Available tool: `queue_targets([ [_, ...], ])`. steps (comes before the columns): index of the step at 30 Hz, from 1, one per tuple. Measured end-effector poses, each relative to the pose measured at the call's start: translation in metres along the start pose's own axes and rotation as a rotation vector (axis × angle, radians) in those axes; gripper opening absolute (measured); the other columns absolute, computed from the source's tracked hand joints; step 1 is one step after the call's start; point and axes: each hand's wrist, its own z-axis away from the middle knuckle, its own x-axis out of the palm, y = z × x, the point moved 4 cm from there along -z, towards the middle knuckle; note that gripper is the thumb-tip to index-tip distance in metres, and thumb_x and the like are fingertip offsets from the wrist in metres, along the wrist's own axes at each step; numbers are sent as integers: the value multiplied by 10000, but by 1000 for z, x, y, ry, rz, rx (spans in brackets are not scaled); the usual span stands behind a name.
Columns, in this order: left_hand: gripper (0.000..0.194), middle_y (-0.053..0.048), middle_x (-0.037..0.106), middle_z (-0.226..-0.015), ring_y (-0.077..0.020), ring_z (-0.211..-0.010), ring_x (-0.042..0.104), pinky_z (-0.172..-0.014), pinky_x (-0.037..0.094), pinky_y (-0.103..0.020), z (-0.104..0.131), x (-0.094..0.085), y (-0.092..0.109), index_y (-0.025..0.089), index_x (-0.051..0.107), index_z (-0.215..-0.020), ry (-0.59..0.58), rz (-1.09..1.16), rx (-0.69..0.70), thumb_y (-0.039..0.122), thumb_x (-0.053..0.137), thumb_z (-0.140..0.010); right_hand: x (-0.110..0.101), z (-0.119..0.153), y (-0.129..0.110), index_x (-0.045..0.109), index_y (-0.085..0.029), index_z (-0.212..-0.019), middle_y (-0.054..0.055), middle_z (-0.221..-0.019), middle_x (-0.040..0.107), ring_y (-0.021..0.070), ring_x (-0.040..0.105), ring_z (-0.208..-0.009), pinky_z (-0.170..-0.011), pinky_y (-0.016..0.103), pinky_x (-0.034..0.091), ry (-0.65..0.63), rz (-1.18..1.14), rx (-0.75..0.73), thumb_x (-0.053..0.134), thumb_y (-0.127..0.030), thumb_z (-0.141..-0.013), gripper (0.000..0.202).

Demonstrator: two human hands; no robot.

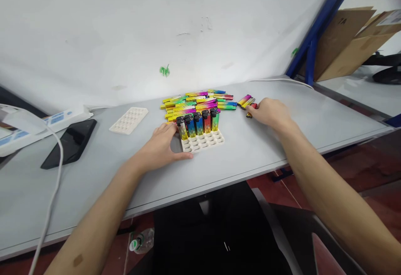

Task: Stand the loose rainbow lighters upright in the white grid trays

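Left side first: I had the left hand [161,146] spread in a wide C around the left end of a white slotted tray [203,143], thumb along the near edge, fingers at the far corner, so it had hold of the tray against the counter [241,145]. And there they were, five upright lighters [199,125] in the far row, standing with black tops up: yellowish nearest my left fingers, then two blue, a red and a green. Nearer rows of slots showed in front of them.

Over to the right! The right hand [269,110] was well out from the tray, thumb and fingers drawn together at a reddish lighter [249,114] lying on the counter; they were touching it, but from my end I couldn't tell how firm the hold was. Just beside it lay more loose lighters [244,100], slanting side by side.

Behind the tray sprawled the big pile of lighters [194,104], shiny yellow, green, magenta and blue, flat and overlapping near the wall [125,37]. Off to the left lay a second white tray [129,120], and beyond that a black smartphone [69,143] with a white cable [58,166] crossing its edge.
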Motion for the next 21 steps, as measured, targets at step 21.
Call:
queue_targets([
  [21, 702, -108, 603, -1171, -342, -1110, 539, -972, 451, -473, 0, -1, 1, 206, 554, -1092, 7, 2, -1, 746, 723, -676, -6, 19, -32, 685, -165, -928, 89, -846, 693, 250, 627, -839, -766, 350, 450, 159, -546, -252, 544, -303, -862, 209],
])
